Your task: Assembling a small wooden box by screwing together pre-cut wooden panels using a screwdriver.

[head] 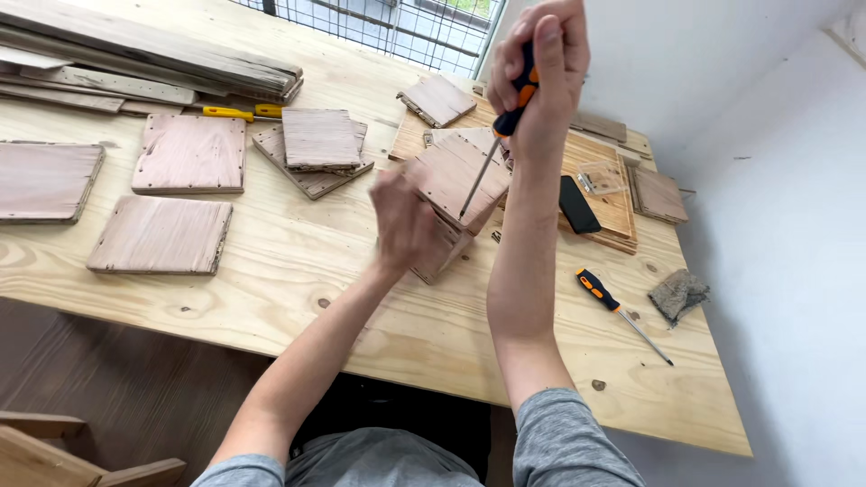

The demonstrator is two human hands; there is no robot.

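L hand (406,221) is nearest: fingers curled shut round the near side of a small wooden box (456,194), which sits tilted on the table (298,271); the hand's back faces the camera, so fingertips are hidden & exact hold can't be told. R hand (541,68) is raised above & beyond the box, fingers wrapped tight in a fist round the black-and-orange handle of a screwdriver (501,135). Its shaft slants down from the fist, tip touching the box's top face, just beside the L fingers. R of the R forearm, well apart from both hands, a second screwdriver (618,311) lies flat on the table w/ a grey rag (678,293) just past its handle end. Beyond the box, under the R fist, a black phone (577,206) and a clear plastic case (600,178) rest on a board. Left of the L fingers, flat wood panels (189,153) spread out; farther back, long planks (144,54) & a yellow tool (239,113).
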